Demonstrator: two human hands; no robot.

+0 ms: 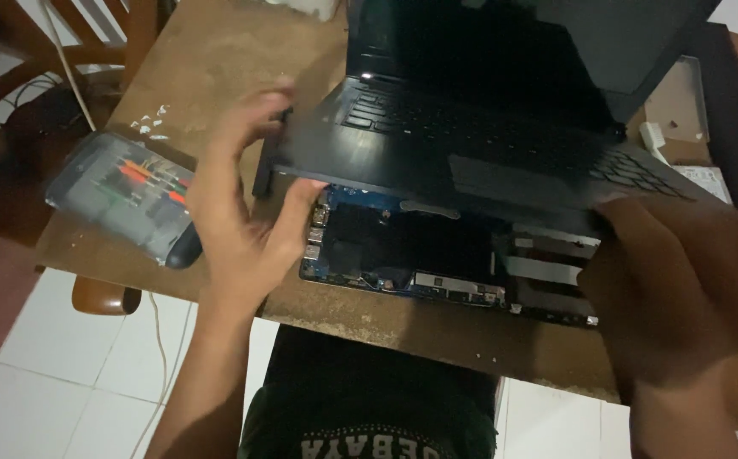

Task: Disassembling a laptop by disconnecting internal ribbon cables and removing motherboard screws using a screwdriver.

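One black laptop sits on a worn brown table (216, 59), and its upper shell, the keyboard deck (437, 153) with the dark screen (505, 42) hinged open behind it, is tilted up off the bottom half. Under the raised front edge the motherboard (386, 255) shows, blue at its rim, with metal ports on its left side and pale flat strips to the right.

The left hand (241, 204) is at the deck's front left corner, fingers spread; the thumb tip presses up under the edge while the other fingers curl toward the corner's top. The right hand (683, 280) fills the lower right, close to the camera, fingers bent around the deck's front right edge; how tightly it grips cannot be told, since it is blurred and dark.

To the left of the left hand lies one clear plastic case of screwdrivers (122, 195), with red and orange handles inside, overhanging the table's left edge. One dark rounded object touches its near corner; what it is I cannot tell. White flecks lie on the table behind the case. At the far right stand a pale open box (679, 102) and a small white block.

The laptop base reaches almost to the table's near edge, leaving only a narrow strip of wood there; the widest open surface is at back left. Below is white tiled floor (54, 374)
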